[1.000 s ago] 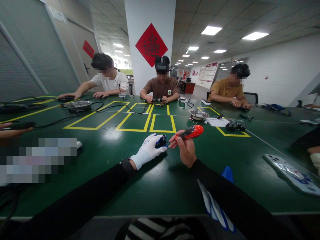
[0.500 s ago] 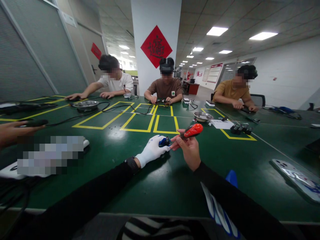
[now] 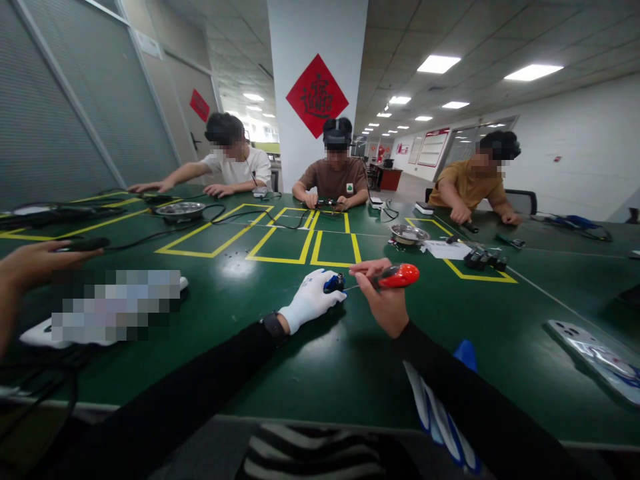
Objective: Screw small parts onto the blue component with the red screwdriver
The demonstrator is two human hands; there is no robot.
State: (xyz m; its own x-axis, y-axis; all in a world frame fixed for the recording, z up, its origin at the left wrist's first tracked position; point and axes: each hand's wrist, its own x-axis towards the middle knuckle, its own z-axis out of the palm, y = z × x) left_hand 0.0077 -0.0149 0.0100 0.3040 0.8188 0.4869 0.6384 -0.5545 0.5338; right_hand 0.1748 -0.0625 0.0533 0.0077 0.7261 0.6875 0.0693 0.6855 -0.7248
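My left hand (image 3: 314, 297), in a white glove, is closed around a small black part (image 3: 340, 281) with a shiny metal top. Blue shows beside that part; whether it is the glove's coating or the part itself I cannot tell. My bare right hand (image 3: 386, 299) grips a screwdriver (image 3: 400, 275) by its red and dark handle. The thin shaft points left, with its tip close to the black part; whether they touch is too small to see. A blue and white glove (image 3: 440, 420) lies at the table's near edge, partly under my right sleeve.
On the green table (image 3: 270, 393) lie a phone (image 3: 595, 357) at right and a white device (image 3: 35, 331) at left. Metal bowls (image 3: 409, 234), white paper (image 3: 447, 249) and black parts (image 3: 485, 259) stand farther back. A co-worker's hand (image 3: 30, 263) reaches in from the left; three people sit opposite.
My right hand has turned the screwdriver from a slanted to a nearly level pose and shifted slightly right. My left hand keeps its hold on the part. The whole view has shifted slightly.
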